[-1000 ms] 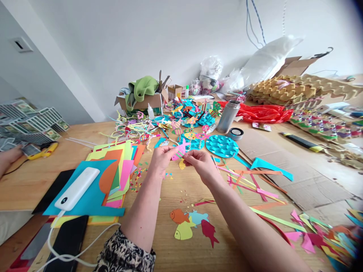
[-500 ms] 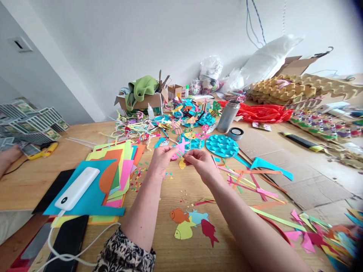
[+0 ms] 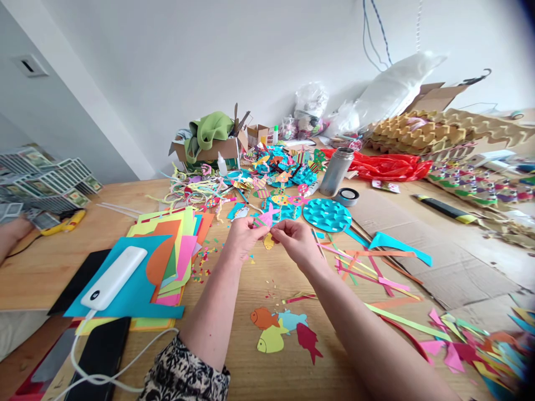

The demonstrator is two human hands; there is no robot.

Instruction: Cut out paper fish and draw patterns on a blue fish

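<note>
Over the middle of the table, a pink paper fish [image 3: 268,213] with green strips across it is held up, tail pointing away. My left hand [image 3: 246,238] pinches it from the left, thumb lying on its lower part. From the other side my right hand [image 3: 295,238] is closed, thumb and forefinger pressed at the fish's edge by the strip ends; the exact grip is partly hidden. A small yellow paper fish [image 3: 268,242] shows below, between the hands. Nearer me lie an orange fish [image 3: 263,318], a light blue fish [image 3: 294,320], a yellow-green fish [image 3: 271,340] and a dark red fish [image 3: 308,341].
Coloured paper sheets [image 3: 121,278] with a white power bank [image 3: 113,277] lie left. Paper strips [image 3: 376,270] and cardboard [image 3: 434,245] are on the right. Behind stand a metal flask [image 3: 336,171], a glue bottle [image 3: 222,165] and decorated fish [image 3: 284,164]. Another person's hand [image 3: 14,236] is far left.
The pink fish has turned slightly and the green strip now lies across it. My right fingertips have closed in at the fish's edge, and my left thumb has moved over the fish.
</note>
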